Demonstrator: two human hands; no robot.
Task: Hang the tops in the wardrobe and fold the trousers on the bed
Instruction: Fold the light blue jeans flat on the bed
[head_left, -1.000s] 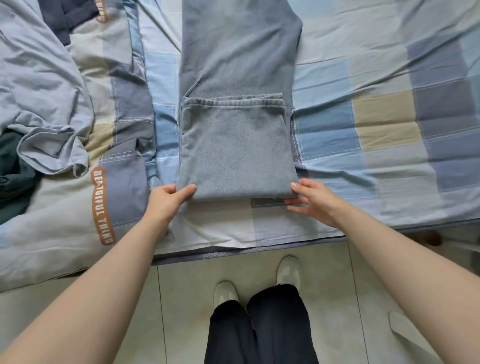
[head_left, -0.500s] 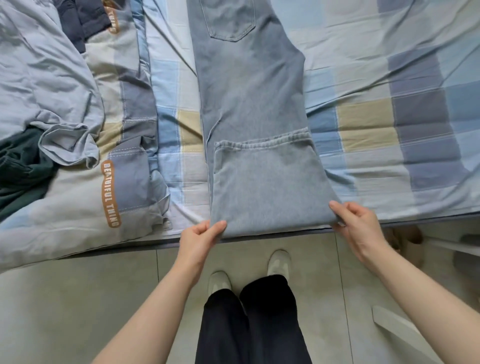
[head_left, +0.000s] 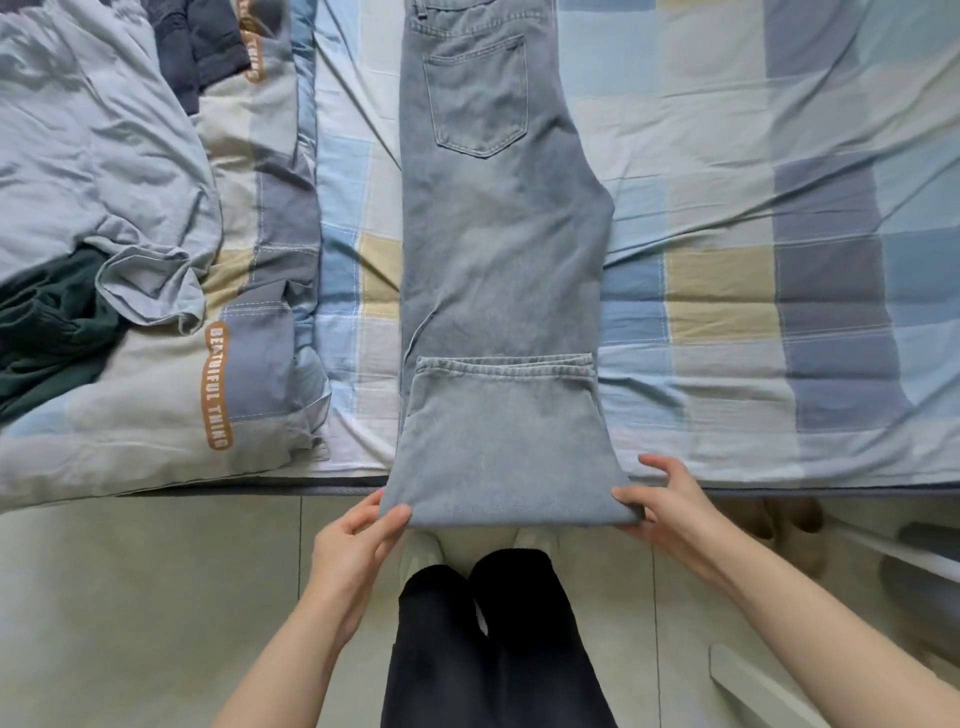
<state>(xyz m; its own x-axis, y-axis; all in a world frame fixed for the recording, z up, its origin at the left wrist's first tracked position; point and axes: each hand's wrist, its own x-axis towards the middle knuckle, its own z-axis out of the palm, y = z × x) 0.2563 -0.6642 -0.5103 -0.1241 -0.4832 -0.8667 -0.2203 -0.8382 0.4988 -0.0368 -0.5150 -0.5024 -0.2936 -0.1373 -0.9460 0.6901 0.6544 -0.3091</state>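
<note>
bed (head_left: 727, 291) under jeans (head_left: 498, 260) | folded end pinched at corners by left hand (head_left: 353, 540), right hand (head_left: 670, 509)

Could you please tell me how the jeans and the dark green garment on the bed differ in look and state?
The jeans are pale blue denim; the green garment is dark and looks knitted. The jeans lie flat and straight with the hems folded up, both hands pinching the fold; the green garment lies crumpled and untouched, partly under a light blue cloth. Both are on the bed.
</note>
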